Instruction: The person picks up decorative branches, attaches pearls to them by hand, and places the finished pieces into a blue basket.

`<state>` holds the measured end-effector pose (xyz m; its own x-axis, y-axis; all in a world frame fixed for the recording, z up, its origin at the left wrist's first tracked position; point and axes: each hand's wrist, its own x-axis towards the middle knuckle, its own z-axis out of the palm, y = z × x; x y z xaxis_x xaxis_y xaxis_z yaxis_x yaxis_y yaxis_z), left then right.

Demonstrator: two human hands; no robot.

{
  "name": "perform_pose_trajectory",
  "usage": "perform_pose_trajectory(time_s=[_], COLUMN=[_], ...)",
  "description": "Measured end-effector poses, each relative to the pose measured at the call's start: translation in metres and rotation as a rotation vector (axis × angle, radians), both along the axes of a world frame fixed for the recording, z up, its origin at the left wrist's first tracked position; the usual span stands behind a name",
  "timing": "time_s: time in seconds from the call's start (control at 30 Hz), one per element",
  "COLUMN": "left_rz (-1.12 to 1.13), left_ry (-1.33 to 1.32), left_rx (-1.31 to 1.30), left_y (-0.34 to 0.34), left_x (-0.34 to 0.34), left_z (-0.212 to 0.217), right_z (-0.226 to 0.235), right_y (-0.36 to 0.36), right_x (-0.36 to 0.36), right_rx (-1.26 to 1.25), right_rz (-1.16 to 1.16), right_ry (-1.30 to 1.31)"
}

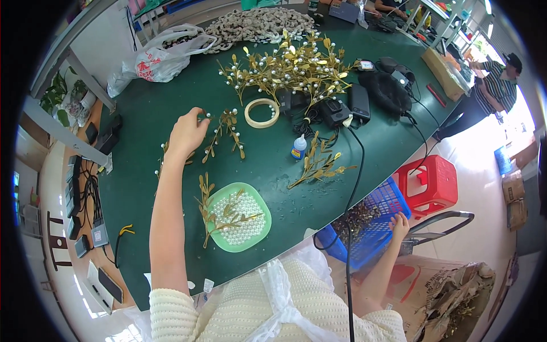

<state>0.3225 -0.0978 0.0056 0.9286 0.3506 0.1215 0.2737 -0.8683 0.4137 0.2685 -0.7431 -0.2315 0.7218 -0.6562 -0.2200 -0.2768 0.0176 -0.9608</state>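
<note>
My left hand reaches over the green table, its fingers closed on a gold-leaved pearl sprig whose leaves and beads peek out around the hand and wrist. Just right of it lies another gold sprig with white pearls. Nearer me, a light green dish holds many loose white pearls, with a bare gold sprig lying across it. My right hand is off the table beside the rim of a blue plastic basket. Its fingers are apart and nothing shows in them.
A heap of pearled branches, a tape roll, a small glue bottle and black adapters sit on the table. A black cable hangs past its edge. A red stool and cardboard box stand right.
</note>
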Motion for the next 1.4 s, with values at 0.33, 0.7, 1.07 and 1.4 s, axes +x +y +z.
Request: perform_pose_trajectory(time_s=[0.33, 0.7, 1.07, 1.4], left_rz=[-0.062, -0.612, -0.788, -0.8], left_ry=[-0.446, -0.418, -0.201, -0.185], left_rx=[-0.313, -0.918, -1.059, -1.085], left_y=[-0.004, -0.105, -0.143, -0.138], left_x=[0.002, -0.044, -0.06, -0.054], left_z=[0.033, 0.11, 0.106, 0.098], right_z=[0.04, 0.243, 0.274, 0.284], right_y=[0.025, 0.182, 0.243, 0.247], right_x=[-0.015, 0.014, 0.009, -0.006], right_rx=[0.038, -0.008, 0.147, 0.079], right_rz=[-0.03, 0.523, 0.969, 0.928], right_ry=[-0.08, -0.577, -0.754, -0.754])
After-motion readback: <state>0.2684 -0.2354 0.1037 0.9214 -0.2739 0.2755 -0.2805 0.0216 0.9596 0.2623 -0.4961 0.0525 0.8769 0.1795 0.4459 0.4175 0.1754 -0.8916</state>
